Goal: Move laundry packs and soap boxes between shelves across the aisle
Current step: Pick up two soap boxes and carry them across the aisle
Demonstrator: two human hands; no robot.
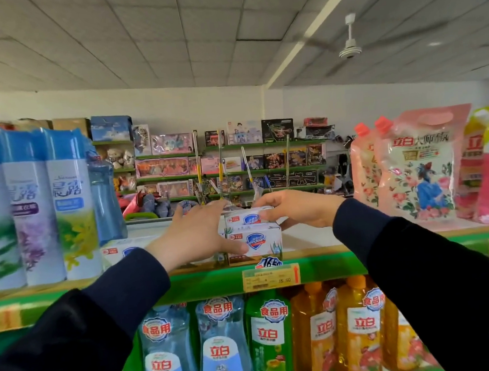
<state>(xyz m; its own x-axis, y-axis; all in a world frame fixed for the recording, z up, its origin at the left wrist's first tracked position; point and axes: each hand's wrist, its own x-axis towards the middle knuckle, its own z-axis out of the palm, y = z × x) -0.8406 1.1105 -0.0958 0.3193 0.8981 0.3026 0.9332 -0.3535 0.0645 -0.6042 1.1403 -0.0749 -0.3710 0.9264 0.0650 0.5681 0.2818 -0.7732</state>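
With our left hand [196, 236] clasping the lower soap box [255, 243] and right hand [297, 209] pinching the upper soap box [247, 218], both seem light, rigid cartons, best held by their sides.

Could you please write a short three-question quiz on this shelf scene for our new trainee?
1. True or false: both hands are on the stacked soap boxes on the top shelf.
2. Multiple choice: what stands to the right of the soap boxes on that shelf? A) pink laundry packs B) toy boxes C) orange bottles
3. Fill in: the yellow price tag below the soap boxes reads ____.

Key
1. True: the left hand grips the lower soap box and the right hand holds the upper one.
2. A: the pink laundry packs.
3. 15.50
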